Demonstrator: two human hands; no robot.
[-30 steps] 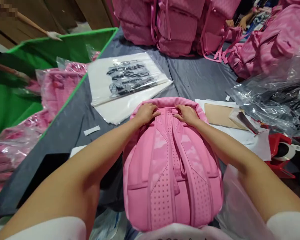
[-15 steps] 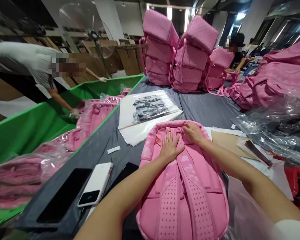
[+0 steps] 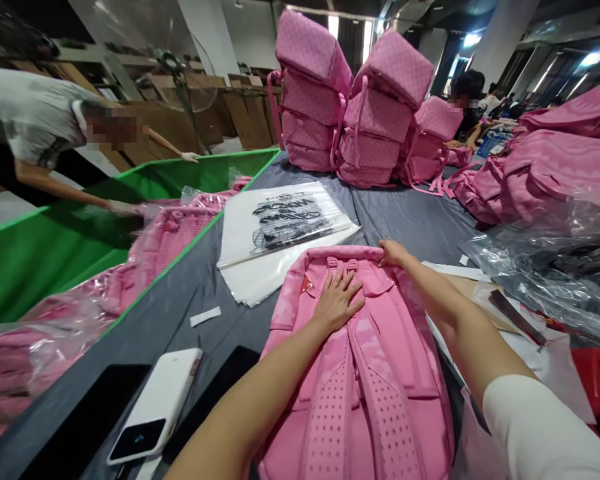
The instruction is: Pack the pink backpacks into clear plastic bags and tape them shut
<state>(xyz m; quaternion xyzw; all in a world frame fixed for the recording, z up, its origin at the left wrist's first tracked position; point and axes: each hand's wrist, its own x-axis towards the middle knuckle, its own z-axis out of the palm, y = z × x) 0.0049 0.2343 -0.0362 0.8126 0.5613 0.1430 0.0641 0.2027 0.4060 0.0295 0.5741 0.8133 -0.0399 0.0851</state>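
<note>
A pink backpack [image 3: 415, 347] lies on the table with its straps up and its top away from me. My left hand [image 3: 337, 301] rests flat on the upper straps, fingers spread. At the top right corner, my right hand [image 3: 394, 255] has its fingers curled over the backpack's rim. Two perforated shoulder straps [image 3: 327, 407] run down toward me from small buckles near the top. Just beyond the backpack lies a stack of white plastic bags [image 3: 245, 267] with black print.
Stacked pink backpacks [image 3: 315, 100] stand at the back, with more pink bags [image 3: 545, 173] at right. Clear plastic [image 3: 555, 260] and a red object [image 3: 593, 380] lie right. A white power bank [image 3: 173, 380] sits at left. A co-worker [image 3: 45, 127] leans over a green-walled bin [image 3: 75, 240].
My right hand has moved outward to the backpack's top right corner. The left hand stays on the straps. The co-worker's arm at left has shifted in the bin.
</note>
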